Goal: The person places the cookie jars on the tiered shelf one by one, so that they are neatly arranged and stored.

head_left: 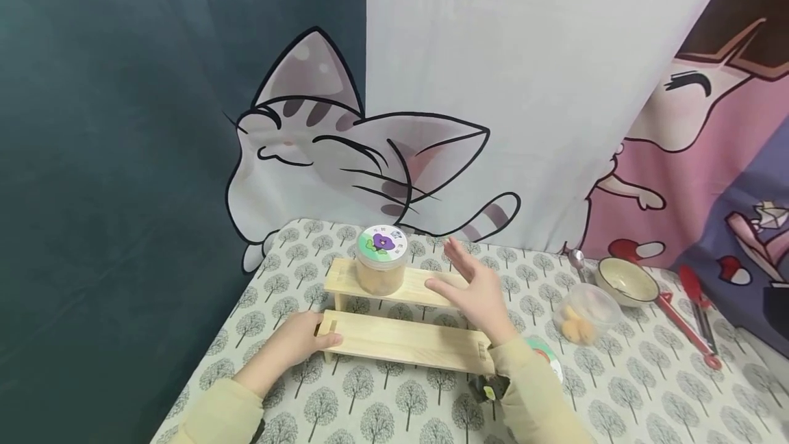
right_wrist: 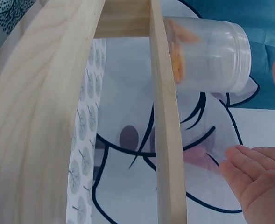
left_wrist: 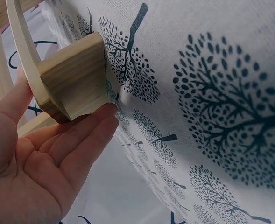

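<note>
A two-step wooden rack (head_left: 407, 342) stands on the patterned cloth. At the left end of its lower board, my left hand (head_left: 297, 340) holds on, thumb on top; in the left wrist view the fingers (left_wrist: 83, 140) lie against the end's underside. A lidded clear jar (head_left: 381, 267) with a purple flower on its lid stands on the upper board, toward the left. Orange-yellow pieces show inside it in the right wrist view. Over the right part of the upper board, my right hand (head_left: 477, 293) has its fingers spread, apart from the jar and holding nothing.
To the right are an open clear tub (head_left: 588, 314) with yellow-orange pieces, a cream bowl (head_left: 627, 281), a spoon (head_left: 577, 260) and red-handled utensils (head_left: 690, 334). A round lid (head_left: 545, 355) lies partly behind my right sleeve. A printed curtain (head_left: 493, 88) hangs behind the table.
</note>
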Demonstrator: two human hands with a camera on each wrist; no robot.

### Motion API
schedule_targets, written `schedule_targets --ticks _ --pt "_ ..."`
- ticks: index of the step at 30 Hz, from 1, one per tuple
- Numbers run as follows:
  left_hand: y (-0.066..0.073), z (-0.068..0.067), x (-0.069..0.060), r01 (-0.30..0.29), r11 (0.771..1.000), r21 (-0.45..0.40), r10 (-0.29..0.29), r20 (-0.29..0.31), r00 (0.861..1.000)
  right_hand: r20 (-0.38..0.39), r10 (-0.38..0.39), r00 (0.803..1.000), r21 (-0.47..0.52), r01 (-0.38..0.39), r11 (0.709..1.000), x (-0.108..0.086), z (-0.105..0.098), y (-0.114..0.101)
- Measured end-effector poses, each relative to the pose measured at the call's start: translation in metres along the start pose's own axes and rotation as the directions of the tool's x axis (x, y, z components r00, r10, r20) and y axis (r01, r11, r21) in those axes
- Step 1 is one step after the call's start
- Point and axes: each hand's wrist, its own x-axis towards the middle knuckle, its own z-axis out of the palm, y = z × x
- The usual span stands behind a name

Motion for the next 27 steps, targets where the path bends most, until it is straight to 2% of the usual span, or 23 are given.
schedule_targets --ticks 11,19,27 --pt "0.000 0.001 0.000 -0.005 1.000 0.013 0.005 -0.005 1.000 -0.056 -0.028 0.998 -0.059 0.025 0.998 -0.020 -0.026 0.004" --pt "-0.001 0.002 0.001 0.003 1.000 0.020 -0.003 -0.009 1.000 -0.068 -0.012 0.998 -0.080 0.007 0.997 -0.034 -0.046 0.010" --pt "-0.003 0.001 0.001 -0.024 0.999 0.028 0.024 -0.009 1.000 -0.053 -0.001 0.999 -0.135 -0.006 0.991 -0.048 -0.068 0.022"
